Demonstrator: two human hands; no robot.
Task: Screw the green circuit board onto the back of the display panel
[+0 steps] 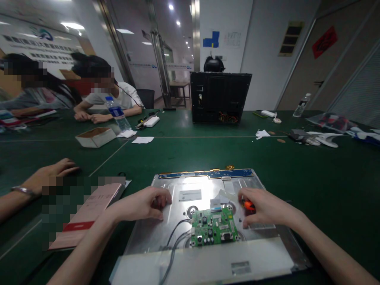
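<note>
A silver metal monitor back panel [267,186] lies flat on the green table [311,170] in front of me. A green circuit board [214,226] sits on its middle, with black cables running off to the lower left. My left hand [142,204] rests on the panel's left part, fingers curled down onto the metal. My right hand [264,208] is closed around a small orange-handled tool [248,205] just right of the board. A blue strip board [208,173] runs along the panel's far edge.
A co-worker's hand [50,174] with a bracelet rests on the table at left, beside a pink booklet [89,213]. Farther back stand a black computer case [218,97], a cardboard box [95,137], a water bottle [118,114] and two seated people. Loose parts lie at far right.
</note>
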